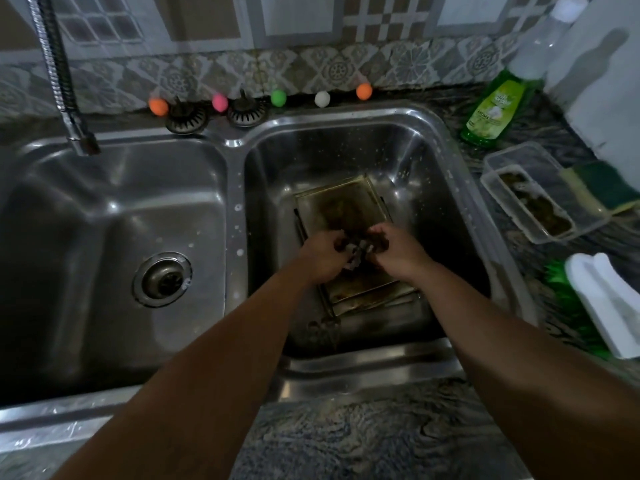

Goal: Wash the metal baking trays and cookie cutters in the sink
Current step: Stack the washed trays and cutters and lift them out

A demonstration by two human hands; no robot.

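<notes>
Left hand (323, 255) and right hand (394, 249) both grip small metal cookie cutters (358, 250) above stained baking trays (341, 206); right sink basin (426, 140) holds them.

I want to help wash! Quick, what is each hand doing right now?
Left hand: fingers curled on small metal pieces, probably cookie cutters.
Right hand: fingers curled round the same pieces, above the baking trays.

Both bare forearms reach forward and converge at centre frame. The left hand (320, 256) and right hand (398, 249) meet almost knuckle to knuckle, backs upward, fingers curled inward around a small pale item pinched between them; its identity is unclear.
</notes>
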